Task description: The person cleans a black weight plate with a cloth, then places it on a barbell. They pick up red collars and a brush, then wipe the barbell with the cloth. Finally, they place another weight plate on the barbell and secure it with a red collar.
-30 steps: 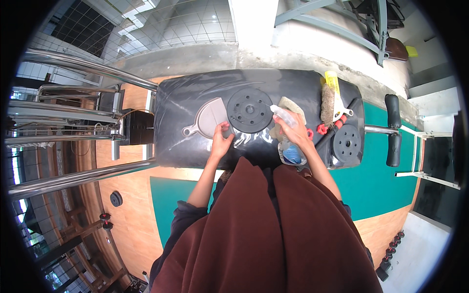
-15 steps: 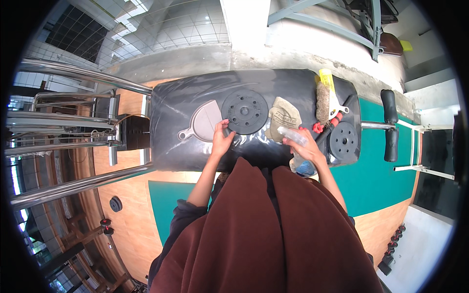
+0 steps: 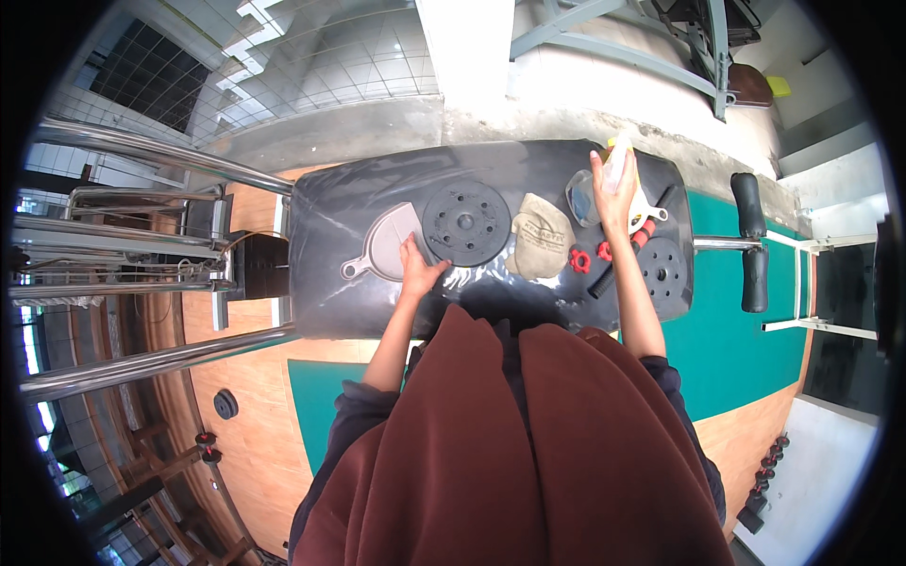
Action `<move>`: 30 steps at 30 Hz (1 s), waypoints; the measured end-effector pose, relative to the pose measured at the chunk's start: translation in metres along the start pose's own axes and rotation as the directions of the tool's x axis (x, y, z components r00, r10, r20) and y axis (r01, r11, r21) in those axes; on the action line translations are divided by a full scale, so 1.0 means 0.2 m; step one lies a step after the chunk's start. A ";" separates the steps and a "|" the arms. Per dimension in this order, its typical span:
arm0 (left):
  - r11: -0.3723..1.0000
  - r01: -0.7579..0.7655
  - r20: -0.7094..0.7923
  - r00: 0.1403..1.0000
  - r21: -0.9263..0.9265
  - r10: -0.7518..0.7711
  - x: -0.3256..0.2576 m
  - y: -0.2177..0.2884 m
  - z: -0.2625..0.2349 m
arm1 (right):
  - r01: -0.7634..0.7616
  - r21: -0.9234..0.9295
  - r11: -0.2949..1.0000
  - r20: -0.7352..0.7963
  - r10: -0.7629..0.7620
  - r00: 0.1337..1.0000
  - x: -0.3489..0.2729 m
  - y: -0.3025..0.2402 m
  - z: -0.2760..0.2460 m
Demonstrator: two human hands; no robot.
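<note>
My right hand (image 3: 615,193) is closed round the top of a clear spray bottle (image 3: 582,200) with bluish liquid, at the bench's far right. Beneath that hand lies a brush with a white handle (image 3: 645,215), its bristles mostly hidden. My left hand (image 3: 422,272) has its fingers apart, holding nothing. It rests between a grey dustpan (image 3: 385,243) and a round black weight plate (image 3: 466,224), its thumb at the plate's near edge. Right of the plate lies a folded beige cloth (image 3: 542,238).
A black padded bench (image 3: 349,189) carries everything. On its right are a smaller weight plate (image 3: 663,274), a dumbbell bar with a red grip (image 3: 645,234) and a red star-shaped collar (image 3: 578,261). Chrome rails (image 3: 160,363) stand left; foam rollers (image 3: 752,241) stand right.
My right hand has carried the spray bottle from the bench's near edge to its far right, over the brush. The left hand has shifted slightly, its fingers spreading more.
</note>
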State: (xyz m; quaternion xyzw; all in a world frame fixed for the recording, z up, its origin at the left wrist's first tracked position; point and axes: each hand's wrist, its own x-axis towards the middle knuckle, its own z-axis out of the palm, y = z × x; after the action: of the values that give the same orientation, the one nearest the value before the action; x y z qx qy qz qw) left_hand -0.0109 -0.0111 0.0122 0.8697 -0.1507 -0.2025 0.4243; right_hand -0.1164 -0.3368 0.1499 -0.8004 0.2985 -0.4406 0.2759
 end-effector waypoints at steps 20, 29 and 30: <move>0.971 -0.048 0.183 0.983 0.233 0.005 0.08 0.06 -0.07 | 0.459 -0.357 0.813 0.745 -0.049 0.666 -0.64 -0.03 0.10; 0.964 -0.026 0.095 0.996 0.264 0.001 0.06 0.09 -0.06 | 0.152 -0.061 0.987 0.574 -0.090 0.814 -0.32 -0.12 0.60; 0.964 -0.012 0.086 0.996 0.266 -0.011 0.06 0.09 -0.06 | 0.131 -0.113 0.985 0.641 -0.028 0.767 -0.37 -0.18 0.66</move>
State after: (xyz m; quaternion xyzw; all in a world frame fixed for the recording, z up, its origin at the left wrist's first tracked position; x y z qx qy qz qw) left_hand 0.0032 -0.0178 0.0303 0.9091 -0.1951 -0.2179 0.2966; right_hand -0.0247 -0.2353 0.0742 -0.9327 0.1857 -0.1311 0.2801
